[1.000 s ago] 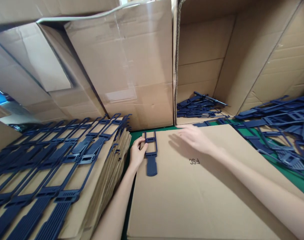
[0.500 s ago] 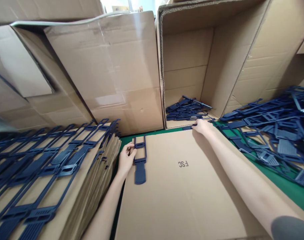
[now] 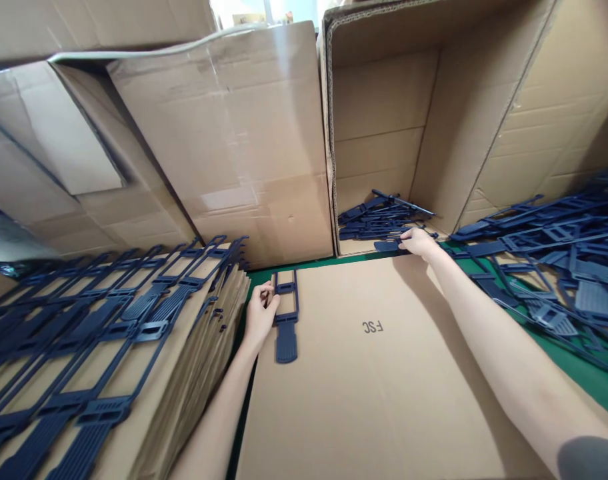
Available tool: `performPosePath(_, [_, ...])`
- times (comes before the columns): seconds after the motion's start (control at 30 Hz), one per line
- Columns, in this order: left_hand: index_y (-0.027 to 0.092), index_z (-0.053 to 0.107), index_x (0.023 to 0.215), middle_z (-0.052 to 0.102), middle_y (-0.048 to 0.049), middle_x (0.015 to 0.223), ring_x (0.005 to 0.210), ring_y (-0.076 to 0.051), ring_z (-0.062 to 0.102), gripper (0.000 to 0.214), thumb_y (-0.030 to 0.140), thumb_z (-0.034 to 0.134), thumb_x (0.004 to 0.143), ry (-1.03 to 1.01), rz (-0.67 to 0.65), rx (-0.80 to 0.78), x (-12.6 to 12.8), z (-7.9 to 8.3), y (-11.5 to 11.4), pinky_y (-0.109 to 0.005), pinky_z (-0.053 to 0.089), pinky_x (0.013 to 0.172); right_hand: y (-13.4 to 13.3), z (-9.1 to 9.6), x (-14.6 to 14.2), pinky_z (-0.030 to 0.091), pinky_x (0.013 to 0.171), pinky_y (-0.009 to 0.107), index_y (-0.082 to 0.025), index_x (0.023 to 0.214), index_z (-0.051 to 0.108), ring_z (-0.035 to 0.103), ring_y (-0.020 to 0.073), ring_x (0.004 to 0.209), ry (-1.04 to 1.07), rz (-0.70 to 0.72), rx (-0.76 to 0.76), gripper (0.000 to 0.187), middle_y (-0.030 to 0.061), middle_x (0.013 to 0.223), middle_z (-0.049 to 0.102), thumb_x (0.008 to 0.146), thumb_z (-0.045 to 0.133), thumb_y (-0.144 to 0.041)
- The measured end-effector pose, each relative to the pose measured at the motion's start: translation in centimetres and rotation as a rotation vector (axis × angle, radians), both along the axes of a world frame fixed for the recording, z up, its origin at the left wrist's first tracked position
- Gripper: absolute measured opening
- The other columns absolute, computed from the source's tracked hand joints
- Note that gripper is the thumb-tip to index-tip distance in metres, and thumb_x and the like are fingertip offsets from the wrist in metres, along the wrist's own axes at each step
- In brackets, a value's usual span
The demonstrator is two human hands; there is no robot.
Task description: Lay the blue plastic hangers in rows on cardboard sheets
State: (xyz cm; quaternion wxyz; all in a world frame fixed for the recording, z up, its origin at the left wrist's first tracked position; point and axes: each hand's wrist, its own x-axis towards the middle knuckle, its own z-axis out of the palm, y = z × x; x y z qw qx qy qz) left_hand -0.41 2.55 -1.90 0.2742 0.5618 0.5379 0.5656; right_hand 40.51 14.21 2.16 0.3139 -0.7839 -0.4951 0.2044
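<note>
A brown cardboard sheet (image 3: pixel 344 400) printed "FSC" lies in front of me. On its far left corner is a dark blue plastic frame (image 3: pixel 287 317) with a ribbed tab pointing toward me. My left hand (image 3: pixel 260 312) is closed at the frame's left side, thumb against or close to its edge; whether the fingers grip anything is hidden. Beyond the sheet's far edge, my right hand (image 3: pixel 420 242) pinches a similar dark blue plastic piece (image 3: pixel 387 246), its flat tab pointing left. That piece is at the mouth of an open carton, just before a heap of such pieces (image 3: pixel 379 217).
At left stands a stack of cardboard sheets (image 3: pixel 184 373) with rows of blue frames (image 3: pixel 104 407) on top. A tangled pile of blue pieces (image 3: pixel 579 267) covers the right side of the green table (image 3: pixel 601 393). The open carton (image 3: pixel 384 100) and a closed carton (image 3: pixel 264 147) stand behind.
My right hand has risen slightly toward the carton, and more of the blue piece's tab shows. My left hand stays beside the frame, while the whole view has shifted a little.
</note>
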Motion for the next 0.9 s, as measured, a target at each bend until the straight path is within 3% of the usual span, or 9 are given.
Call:
performPosePath(0.2, [0.020, 0.050, 0.097, 0.059, -0.0100, 0.116, 0.111, -0.022, 0.060, 0.029, 0.018, 0.061, 0.070, 0.031, 0.010, 0.002, 0.2, 0.3, -0.3, -0.043, 0.041, 0.102, -1.0, 2.8, 0.9, 0.052, 0.070, 0.030, -0.013, 0.096, 0.059, 0.064, 0.0165, 0.070, 0.272, 0.027, 0.155, 0.026, 0.0060, 0.079, 0.064, 0.071, 0.067, -0.009])
performPosePath(0.43, [0.020, 0.052, 0.101, 0.060, -0.0064, 0.111, 0.108, -0.022, 0.058, 0.039, 0.006, 0.057, 0.065, 0.085, 0.005, 0.012, 0.3, 0.1, -0.4, -0.042, 0.041, 0.101, -5.0, 8.9, -0.8, 0.051, 0.066, 0.022, -0.013, 0.097, 0.057, 0.064, 0.0094, 0.061, 0.519, 0.244, 0.292, 0.017, 0.0031, 0.075, 0.062, 0.082, 0.057, -0.006])
performPosePath(0.5, [0.020, 0.054, 0.100, 0.059, -0.0065, 0.112, 0.108, -0.022, 0.058, 0.037, 0.006, 0.057, 0.066, 0.097, -0.001, 0.016, 0.3, 0.0, -0.3, -0.042, 0.041, 0.101, -6.5, 10.7, -2.4, 0.052, 0.069, 0.023, -0.015, 0.098, 0.058, 0.066, 0.0107, 0.067, 0.618, 0.393, 0.319, 0.019, 0.0057, 0.085, 0.065, 0.080, 0.060, -0.007])
performPosePath(0.6, [0.020, 0.056, 0.100, 0.059, -0.0058, 0.111, 0.107, -0.021, 0.058, 0.035, 0.006, 0.057, 0.068, 0.120, -0.009, 0.028, 0.3, -0.2, -0.3, -0.040, 0.041, 0.100, -8.9, 12.3, -6.1, 0.054, 0.074, 0.029, -0.018, 0.102, 0.061, 0.068, 0.0158, 0.076, 0.744, 0.760, 0.226, 0.031, 0.0097, 0.105, 0.067, 0.073, 0.070, -0.015])
performPosePath(0.67, [0.021, 0.058, 0.101, 0.060, -0.0053, 0.110, 0.106, -0.021, 0.058, 0.036, 0.006, 0.057, 0.069, 0.137, -0.012, 0.036, 0.4, -0.3, -0.5, -0.039, 0.042, 0.099, -10.5, 12.4, -9.0, 0.055, 0.076, 0.033, -0.019, 0.102, 0.062, 0.067, 0.0189, 0.083, 0.701, 0.997, 0.140, 0.036, 0.0104, 0.111, 0.066, 0.069, 0.075, -0.022])
performPosePath(0.77, [0.021, 0.058, 0.103, 0.060, -0.0056, 0.111, 0.108, -0.022, 0.057, 0.036, 0.006, 0.057, 0.070, 0.160, -0.003, 0.049, 0.6, -0.4, -0.7, -0.038, 0.042, 0.098, -12.3, 11.1, -13.3, 0.053, 0.076, 0.032, -0.018, 0.103, 0.063, 0.066, 0.0181, 0.084, 0.610, 1.289, 0.048, 0.037, 0.0104, 0.117, 0.063, 0.068, 0.074, -0.023])
performPosePath(0.9, [0.019, 0.058, 0.102, 0.060, -0.0068, 0.106, 0.104, -0.024, 0.058, 0.034, 0.009, 0.061, 0.070, 0.185, 0.026, 0.048, 0.8, -0.4, -0.9, -0.040, 0.043, 0.096, -13.7, 8.7, -16.5, 0.052, 0.073, 0.029, -0.018, 0.108, 0.060, 0.066, 0.0160, 0.083, 0.549, 1.511, -0.138, 0.036, 0.0098, 0.120, 0.061, 0.072, 0.066, -0.018])
